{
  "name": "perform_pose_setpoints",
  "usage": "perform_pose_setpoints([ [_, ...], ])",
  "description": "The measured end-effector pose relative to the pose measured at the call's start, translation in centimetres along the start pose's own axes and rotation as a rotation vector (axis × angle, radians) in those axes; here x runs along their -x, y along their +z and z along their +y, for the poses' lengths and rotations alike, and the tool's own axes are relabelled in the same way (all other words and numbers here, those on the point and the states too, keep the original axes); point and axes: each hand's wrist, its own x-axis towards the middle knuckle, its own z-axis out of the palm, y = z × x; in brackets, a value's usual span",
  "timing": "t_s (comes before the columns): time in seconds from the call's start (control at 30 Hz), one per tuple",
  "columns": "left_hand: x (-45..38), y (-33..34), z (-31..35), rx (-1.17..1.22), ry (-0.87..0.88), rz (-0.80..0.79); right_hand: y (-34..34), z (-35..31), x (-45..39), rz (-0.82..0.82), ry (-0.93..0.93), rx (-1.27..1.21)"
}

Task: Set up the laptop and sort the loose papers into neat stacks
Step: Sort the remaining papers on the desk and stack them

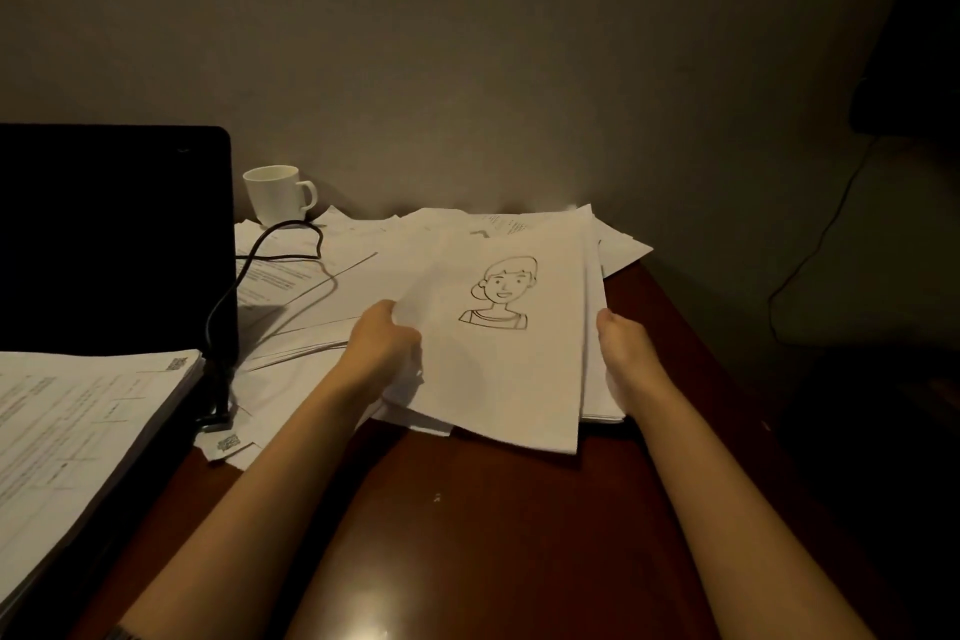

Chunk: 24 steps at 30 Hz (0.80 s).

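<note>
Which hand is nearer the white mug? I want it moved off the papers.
Left. The left hand grips the drawing stack's left edge, below and right of the white mug; the right hand holds the stack's far right edge.

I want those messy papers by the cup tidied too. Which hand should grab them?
Probably the left hand: it is nearer the loose papers beside the cup. The right hand grips the held stack's far side.

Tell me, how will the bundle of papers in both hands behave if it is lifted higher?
The bundle of papers will probably flop: its top sheet already curls at the near edge. The sheets sit fanned, not squared, so some may slide out. The left hand and right hand grip only its side edges.
</note>
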Motion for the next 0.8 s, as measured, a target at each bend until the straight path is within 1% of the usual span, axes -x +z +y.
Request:
perform_pose_setpoints([
  [0.1, 0.6, 0.6, 0.3, -0.048, 0.093, -0.054, -0.4, -0.4, 0.3, -0.055, 0.039, -0.071],
  [0.17, 1.0, 1.4, 0.4, -0.153, 0.212, -0.064, -0.6, -0.4, 0.7, -0.112, -0.011, 0.012],
  [0.2, 1.2, 1.7, 0.4, -0.176, 0.282, -0.061, -0.6, -0.2, 0.8, -0.109, -0.045, 0.058],
  [0.27, 1.4, 1.6, 0.6, -0.140, 0.393, -0.046, -0.4, 0.1, 0.8, -0.045, -0.069, 0.044],
  [0.3, 1.1, 1.1, 0.5, -0.118, 0.439, 0.000, -0.4, 0.2, 0.8, 0.007, -0.078, 0.025],
  [0.33, 0.6, 0.5, 0.1, -0.159, 0.479, 0.085, -0.4, 0.2, 0.8, 0.062, -0.086, 0.029],
  [0.37, -0.2, -0.1, -0.4, -0.293, 0.493, 0.177, -0.4, 0.3, 0.7, 0.107, -0.099, 0.032],
  [0.4, -1.1, -0.8, -1.1, -0.482, 0.479, 0.244, -0.4, 0.3, 0.7, 0.142, -0.106, 0.030],
  [0.43, -1.9, -1.3, -1.9, -0.677, 0.436, 0.263, -0.4, 0.4, 0.6, 0.180, -0.104, 0.014],
  [0.47, -2.4, -1.6, -2.5, -0.813, 0.384, 0.233, -0.4, 0.5, 0.5, 0.217, -0.092, -0.004],
  [0.5, -2.7, -1.8, -2.8, -0.879, 0.350, 0.177, -0.5, 0.6, 0.4, 0.250, -0.081, -0.032],
  [0.57, -2.8, -2.0, -3.0, -0.903, 0.362, 0.067, -0.9, 0.5, 0.3, 0.309, -0.058, -0.092],
  [0.63, -2.8, -2.3, -2.9, -0.894, 0.389, -0.004, -1.4, 0.4, 0.2, 0.380, -0.049, -0.128],
  [0.7, -2.8, -2.5, -2.8, -0.901, 0.418, -0.007, -2.0, 0.2, 0.1, 0.426, -0.036, -0.133],
  [0.8, -2.9, -2.5, -3.2, -0.889, 0.496, 0.054, -2.3, 0.0, -0.1, 0.420, 0.006, -0.135],
])
